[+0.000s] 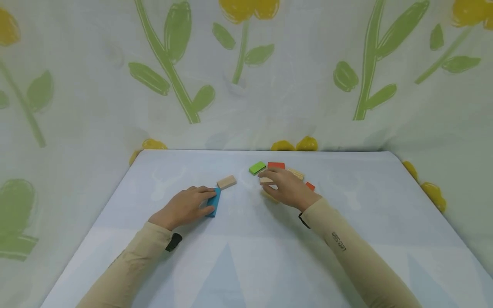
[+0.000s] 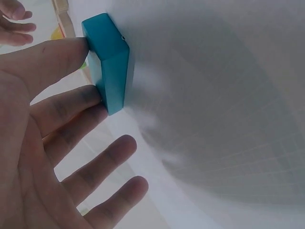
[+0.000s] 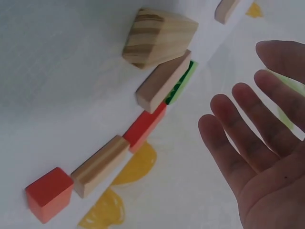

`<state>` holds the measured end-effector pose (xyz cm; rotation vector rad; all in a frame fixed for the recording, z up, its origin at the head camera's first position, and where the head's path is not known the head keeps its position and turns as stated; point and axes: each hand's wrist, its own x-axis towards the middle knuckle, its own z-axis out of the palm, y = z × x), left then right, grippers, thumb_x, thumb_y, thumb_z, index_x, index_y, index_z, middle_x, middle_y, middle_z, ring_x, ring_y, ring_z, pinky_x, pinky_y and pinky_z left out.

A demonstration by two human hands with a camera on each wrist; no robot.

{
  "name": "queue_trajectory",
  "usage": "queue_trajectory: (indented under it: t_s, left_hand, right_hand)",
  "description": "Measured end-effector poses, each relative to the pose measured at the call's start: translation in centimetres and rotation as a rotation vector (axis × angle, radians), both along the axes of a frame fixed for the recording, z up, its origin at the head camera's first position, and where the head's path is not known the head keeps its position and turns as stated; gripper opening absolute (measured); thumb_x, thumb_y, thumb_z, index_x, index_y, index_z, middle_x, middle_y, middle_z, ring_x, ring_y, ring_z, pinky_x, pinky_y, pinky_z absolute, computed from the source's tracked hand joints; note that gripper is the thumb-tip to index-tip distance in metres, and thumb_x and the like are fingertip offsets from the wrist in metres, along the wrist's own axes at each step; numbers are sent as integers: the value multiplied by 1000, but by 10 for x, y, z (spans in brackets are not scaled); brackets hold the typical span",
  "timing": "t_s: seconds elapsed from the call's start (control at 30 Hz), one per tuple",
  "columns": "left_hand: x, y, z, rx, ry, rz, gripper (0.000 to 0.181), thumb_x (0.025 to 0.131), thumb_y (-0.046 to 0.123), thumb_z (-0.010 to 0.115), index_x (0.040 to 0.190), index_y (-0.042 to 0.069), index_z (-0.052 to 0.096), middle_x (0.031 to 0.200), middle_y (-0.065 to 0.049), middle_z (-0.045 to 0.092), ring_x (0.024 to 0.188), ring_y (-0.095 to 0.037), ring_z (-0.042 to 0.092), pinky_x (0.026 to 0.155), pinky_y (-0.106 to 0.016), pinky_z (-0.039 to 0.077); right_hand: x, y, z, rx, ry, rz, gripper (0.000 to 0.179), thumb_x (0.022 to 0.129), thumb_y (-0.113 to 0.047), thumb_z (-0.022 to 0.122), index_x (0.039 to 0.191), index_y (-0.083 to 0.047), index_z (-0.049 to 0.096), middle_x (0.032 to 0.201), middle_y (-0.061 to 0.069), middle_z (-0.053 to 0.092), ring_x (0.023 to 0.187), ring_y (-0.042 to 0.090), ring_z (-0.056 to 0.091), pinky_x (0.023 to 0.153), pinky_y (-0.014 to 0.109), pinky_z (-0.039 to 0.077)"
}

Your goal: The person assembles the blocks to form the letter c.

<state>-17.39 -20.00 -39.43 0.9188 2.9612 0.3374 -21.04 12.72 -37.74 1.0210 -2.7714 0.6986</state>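
Observation:
My left hand [image 1: 185,207] reaches over a blue block [image 1: 216,201], its thumb and foremost fingertips touching the block near its two ends. In the left wrist view the fingers are mostly straight, and the last two stand apart from the blue block [image 2: 114,71]. My right hand [image 1: 286,186] hovers over a group of blocks with nothing in it. In the right wrist view its fingers are extended. Beneath and around it are a plain wooden block [image 1: 265,181], a striped wooden piece [image 3: 159,38], a green block [image 1: 256,167] and a red block [image 1: 276,165].
Another plain wooden block [image 1: 226,182] lies between the hands, close to the blue block's far end. A striped wooden block [image 3: 100,164] and a small red block [image 1: 310,186] lie right of the group. A flower-printed cloth wall [image 1: 246,111] stands behind the white table [image 1: 339,239].

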Motion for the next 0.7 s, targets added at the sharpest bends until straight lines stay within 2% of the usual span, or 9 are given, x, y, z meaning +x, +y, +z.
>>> queue_trajectory:
  t_s: [0.13,0.27,0.4,0.53,0.6,0.7]
  left_hand:
    - [1,0,0,4,-8,-2,49,97,27,69,138,2,62,137,-18,61,119,-40,61,95,-54,52]
    - [2,-1,1,5,-4,-6,49,97,27,69,138,1,62,137,-18,61,118,-40,61,95,-54,52]
    - [2,-1,1,7,-4,-7,49,97,27,69,138,0,61,138,-18,60,118,-41,61,95,-54,53]
    - [2,-2,0,6,-8,-5,50,98,27,69,139,0,60,139,-18,59,119,-42,60,95,-54,53]
    - [2,-2,0,5,-5,-4,50,98,27,69,139,0,60,139,-18,59,118,-41,60,94,-54,53]
    - [1,-2,-1,5,-8,0,50,97,27,70,139,1,60,139,-18,60,118,-41,60,94,-54,53]
  right_hand:
    - [0,6,-3,5,-4,-14,33,93,-12,74,125,-5,69,128,10,65,122,28,61,102,42,51]
    - [1,11,-4,-11,-7,-30,40,94,-13,73,132,-5,65,133,13,63,124,31,59,102,44,50]
    - [3,17,-5,-15,21,-57,51,94,-14,73,142,-6,56,136,14,60,119,32,62,99,46,52]
    - [2,21,-6,-20,46,-68,52,94,-14,73,142,-7,54,138,12,57,120,30,61,99,44,52]
    - [2,23,-7,-17,39,-77,52,94,-14,74,142,-8,54,139,11,57,124,29,59,102,44,50]
    - [3,24,-8,8,1,-106,53,93,-15,75,142,-9,55,136,13,59,120,29,61,100,45,52]
